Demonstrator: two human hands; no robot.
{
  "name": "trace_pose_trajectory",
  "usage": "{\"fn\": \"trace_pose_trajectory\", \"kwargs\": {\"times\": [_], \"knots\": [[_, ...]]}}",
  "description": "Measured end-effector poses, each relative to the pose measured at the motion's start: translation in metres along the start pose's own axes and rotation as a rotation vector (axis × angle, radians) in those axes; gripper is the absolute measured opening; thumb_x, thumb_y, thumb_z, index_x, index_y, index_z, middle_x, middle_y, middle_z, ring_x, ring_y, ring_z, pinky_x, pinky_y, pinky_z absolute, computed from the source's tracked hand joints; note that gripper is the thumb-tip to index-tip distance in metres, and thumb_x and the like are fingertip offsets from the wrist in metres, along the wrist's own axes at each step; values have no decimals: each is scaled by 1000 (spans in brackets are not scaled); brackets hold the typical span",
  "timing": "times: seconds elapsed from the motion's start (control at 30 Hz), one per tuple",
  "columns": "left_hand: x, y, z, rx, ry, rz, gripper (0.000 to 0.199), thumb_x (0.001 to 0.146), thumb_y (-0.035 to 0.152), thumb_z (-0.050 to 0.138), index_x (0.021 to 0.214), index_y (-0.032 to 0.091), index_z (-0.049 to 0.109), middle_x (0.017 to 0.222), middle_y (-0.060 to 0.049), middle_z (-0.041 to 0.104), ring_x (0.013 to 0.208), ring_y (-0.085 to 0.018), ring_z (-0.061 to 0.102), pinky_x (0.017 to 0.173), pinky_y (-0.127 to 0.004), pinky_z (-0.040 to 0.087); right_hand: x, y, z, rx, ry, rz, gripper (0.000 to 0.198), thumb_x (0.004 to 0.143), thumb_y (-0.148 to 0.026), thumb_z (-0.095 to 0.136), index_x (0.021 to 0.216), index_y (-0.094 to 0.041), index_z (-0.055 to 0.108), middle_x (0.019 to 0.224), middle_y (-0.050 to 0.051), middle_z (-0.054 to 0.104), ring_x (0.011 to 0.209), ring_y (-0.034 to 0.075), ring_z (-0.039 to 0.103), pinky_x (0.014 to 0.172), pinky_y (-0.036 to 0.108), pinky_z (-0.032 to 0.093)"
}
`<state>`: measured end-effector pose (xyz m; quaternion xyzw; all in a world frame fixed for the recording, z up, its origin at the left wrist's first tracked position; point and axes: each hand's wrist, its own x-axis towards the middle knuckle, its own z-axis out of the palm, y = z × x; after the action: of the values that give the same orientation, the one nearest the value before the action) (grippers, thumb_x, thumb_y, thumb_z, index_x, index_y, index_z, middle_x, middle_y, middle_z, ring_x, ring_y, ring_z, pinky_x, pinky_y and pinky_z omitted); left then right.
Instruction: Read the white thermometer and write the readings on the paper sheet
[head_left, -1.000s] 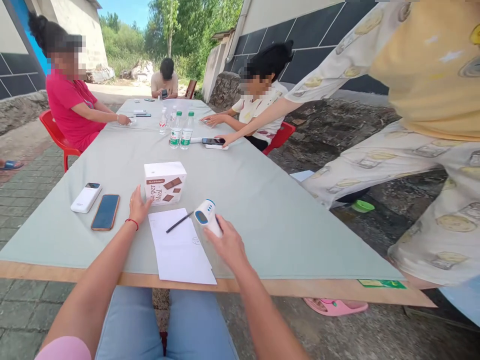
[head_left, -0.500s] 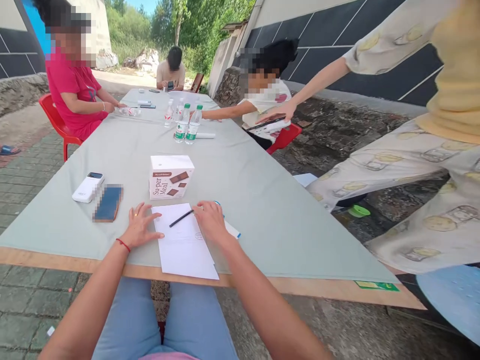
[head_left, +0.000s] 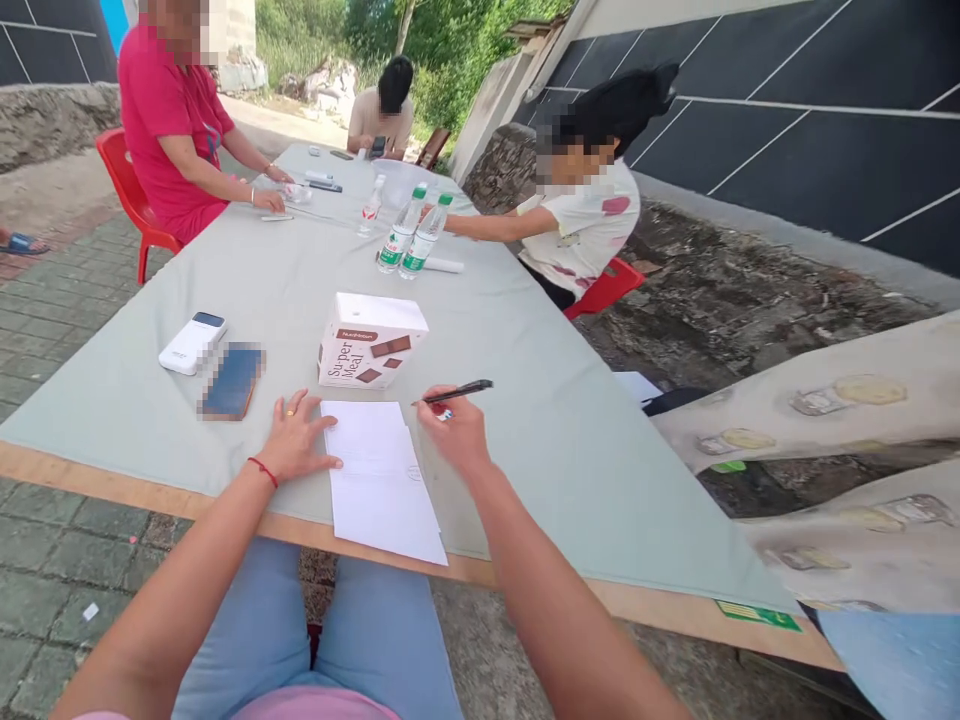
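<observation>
My left hand [head_left: 298, 438] lies with spread fingers on the table, its thumb and fingertips at the left edge of a white paper sheet [head_left: 375, 500]. A second sheet peeks out beneath at the right. In my right hand [head_left: 456, 432] is a black pen [head_left: 469, 391], gripped in a writing hold just right of the paper, its tip pointing left. Something small, red, white and blue shows under the fingers, too hidden to name. Behind the paper stands a white and brown "Super Meal" box [head_left: 371, 342].
A smartphone [head_left: 232, 382] and a white power bank [head_left: 192, 343] lie left. Two green-capped water bottles [head_left: 409, 235] stand beyond the box. Seated people line the table [head_left: 600, 480]; a person in patterned trousers [head_left: 832, 410] stands at the right.
My right hand has picked up the pen from the paper and moved to the right of the sheet. The standing person's arm has left the view. My head view has shifted slightly.
</observation>
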<state>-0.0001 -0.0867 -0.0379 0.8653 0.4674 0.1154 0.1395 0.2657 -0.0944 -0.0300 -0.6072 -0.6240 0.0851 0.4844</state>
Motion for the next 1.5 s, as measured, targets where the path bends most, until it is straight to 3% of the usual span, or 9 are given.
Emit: {"fn": "trace_pose_trajectory", "kwargs": {"times": [0.07, 0.13, 0.23, 0.43, 0.57, 0.67, 1.5], "knots": [[0, 2, 0, 10, -1, -19, 68, 65, 55, 81, 124, 27, 64, 145, -16, 44, 145, -42, 22, 115, -69, 11, -13, -23, 18, 348, 44, 221, 10, 75, -30, 56, 76, -21, 59, 64, -2, 60, 58, 14, 53, 60, 28, 43], [-1, 4, 1, 18, 8, -35, 67, 65, 57, 81, 123, 27, 65, 144, -16, 44, 145, -42, 23, 115, -68, 12, -26, -43, 42, 586, -31, 371, 16, 73, -35, 57, 79, -21, 61, 61, -2, 60, 54, 14, 54, 59, 30, 46], [-2, 4, 3, 35, 21, -45, 70, 65, 60, 80, 125, 28, 64, 144, -16, 45, 145, -41, 23, 115, -67, 13, -42, -54, 73, 668, -95, 468, 16, 64, -34, 60, 74, -21, 61, 55, -4, 57, 50, 13, 51, 55, 29, 46], [-1, 2, 5, 39, 17, -42, 70, 66, 63, 77, 126, 29, 63, 143, -14, 45, 145, -40, 24, 116, -66, 14, -56, -44, 95, 506, -59, 413, 15, 63, -37, 57, 68, -23, 57, 59, -2, 60, 56, 15, 53, 55, 28, 46], [-1, -1, 8, 13, 49, -41, 48, 80, 49, 69, 124, 29, 64, 142, -12, 46, 144, -38, 26, 116, -64, 16, -58, -45, 94, 411, -85, 360, 13, 65, -36, 54, 66, -23, 57, 59, -2, 60, 58, 16, 53, 58, 29, 46], [-1, -3, 11, -18, 85, -30, 40, 82, 40, 67, 121, 30, 65, 140, -11, 48, 143, -36, 27, 116, -63, 17, -58, -47, 94, 375, -96, 354, 11, 66, -35, 53, 66, -24, 56, 59, -2, 60, 58, 17, 53, 58, 28, 46], [-1, 0, 12, -53, 76, -54, 40, 80, 39, 70, 119, 29, 67, 140, -11, 48, 144, -36, 27, 118, -62, 15, -60, -46, 92, 355, -140, 364, 10, 65, -35, 53, 65, -25, 56, 61, -2, 60, 60, 18, 54, 58, 29, 46]]}}
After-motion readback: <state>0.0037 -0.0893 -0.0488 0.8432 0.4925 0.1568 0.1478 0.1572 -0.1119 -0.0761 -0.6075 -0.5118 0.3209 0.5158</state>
